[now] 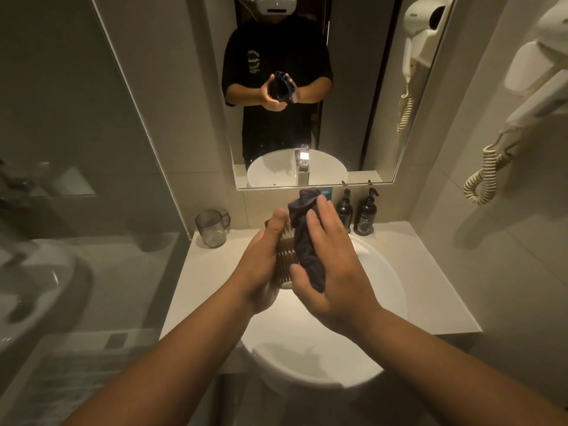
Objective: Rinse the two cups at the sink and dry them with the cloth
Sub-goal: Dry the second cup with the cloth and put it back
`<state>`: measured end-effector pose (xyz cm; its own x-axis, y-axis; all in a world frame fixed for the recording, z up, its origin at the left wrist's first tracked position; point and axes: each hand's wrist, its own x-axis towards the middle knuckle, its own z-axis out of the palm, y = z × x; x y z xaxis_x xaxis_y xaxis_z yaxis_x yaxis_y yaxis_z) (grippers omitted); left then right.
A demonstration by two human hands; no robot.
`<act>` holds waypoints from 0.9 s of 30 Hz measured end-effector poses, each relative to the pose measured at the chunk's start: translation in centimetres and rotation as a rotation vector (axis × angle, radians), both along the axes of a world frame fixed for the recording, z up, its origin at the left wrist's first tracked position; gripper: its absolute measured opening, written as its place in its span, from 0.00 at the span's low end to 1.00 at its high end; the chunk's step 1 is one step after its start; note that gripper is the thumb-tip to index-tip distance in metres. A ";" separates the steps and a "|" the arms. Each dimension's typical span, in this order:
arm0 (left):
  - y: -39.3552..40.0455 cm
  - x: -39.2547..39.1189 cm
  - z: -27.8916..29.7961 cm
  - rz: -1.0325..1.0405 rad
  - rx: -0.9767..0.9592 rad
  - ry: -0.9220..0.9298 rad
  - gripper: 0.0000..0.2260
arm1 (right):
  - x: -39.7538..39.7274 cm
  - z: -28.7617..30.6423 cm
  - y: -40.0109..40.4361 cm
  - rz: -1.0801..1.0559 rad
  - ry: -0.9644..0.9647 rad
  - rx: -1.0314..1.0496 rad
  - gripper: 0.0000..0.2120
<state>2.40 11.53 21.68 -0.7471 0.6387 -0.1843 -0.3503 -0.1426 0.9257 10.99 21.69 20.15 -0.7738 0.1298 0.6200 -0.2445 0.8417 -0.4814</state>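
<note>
Drying is the step you appear to be on: the ribbed, brownish clear glass cup [284, 265] sits above the white round basin [381, 290], lying roughly on its side between your palms. Your left hand [261, 259] wraps it from the left, fingers hidden behind the glass and thumb lying up along its side, so that grip looks firm. Your right hand [332, 272] presses the crumpled dark navy cloth [307, 238] against the cup's right side, fingers loosely curled over the fabric and the thumb pinning its lower end.

To do this well, I would turn the cup with the left hand while the cloth hand stays put, so every rib gets wiped. Then push a bunched corner of cloth inside; the ridges and the base probably hold water longest. Wet ribbed glass may slip, so stay over the basin while you work.

The second cup, a smoky grey clear mug with a handle [211, 229], stands upright on the white counter [215, 272] to the left, well apart from your hands. Whether it is already dry, I cannot tell.
</note>
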 end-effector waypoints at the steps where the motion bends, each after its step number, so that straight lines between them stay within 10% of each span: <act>1: -0.1 -0.1 0.0 -0.017 -0.006 -0.023 0.29 | 0.1 0.1 0.0 0.037 -0.029 -0.083 0.33; 9: -0.7 -0.9 -0.9 0.065 -0.063 -0.383 0.34 | -0.1 -0.1 5.0 0.013 -0.428 -1.676 0.13; 14: -0.9 -1.6 -1.6 0.169 -0.015 -0.469 0.35 | 0.9 0.3 5.4 0.104 -0.253 -1.808 0.14; 17: -0.4 -1.4 -2.0 0.197 0.000 -0.499 0.34 | 1.6 1.1 3.8 0.133 -0.236 -1.418 0.15; 23: 0.5 -1.4 -2.2 0.247 0.030 -0.553 0.33 | 1.5 -1.5 0.2 0.020 -0.091 0.143 0.34; 27: -0.4 -1.7 -2.3 0.211 0.042 -0.597 0.37 | 0.9 -3.4 -0.2 0.120 0.037 0.449 0.23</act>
